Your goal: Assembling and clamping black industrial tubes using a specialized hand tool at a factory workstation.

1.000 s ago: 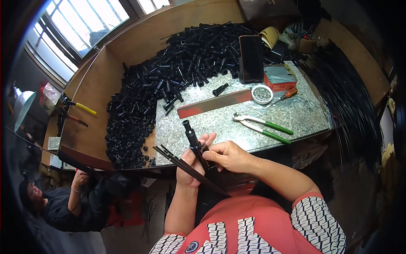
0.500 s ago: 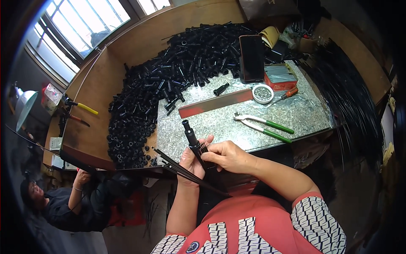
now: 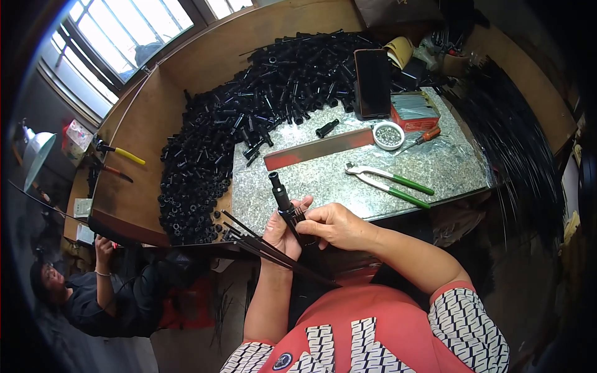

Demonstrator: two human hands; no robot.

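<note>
Upright in my left hand [image 3: 278,232] is a black tubular fitting [image 3: 279,193], stepped in width, with the fingers wrapped round its lower part. A cluster of thin black rods [image 3: 299,215] sits against that lower part. From the right, my right hand [image 3: 339,226] pinches at these rods with thumb and forefinger; its fingertips are partly hidden. A bundle of longer black rods [image 3: 252,244] runs past my left wrist toward my body. Both hands are just off the front edge of the stone-patterned work surface [image 3: 292,176].
A big heap of black fittings [image 3: 249,105] covers the back left. Green-handled pincers [image 3: 388,184], a flat metal bar [image 3: 317,149], a white bowl of small parts [image 3: 388,136], a screwdriver [image 3: 423,138] and a phone [image 3: 372,84] lie rightward. Another person [image 3: 93,298] sits at lower left.
My hands have barely shifted, still at the fitting and its thin rods. The longer rods by my left wrist have spread slightly. The other person's hand has moved left and up.
</note>
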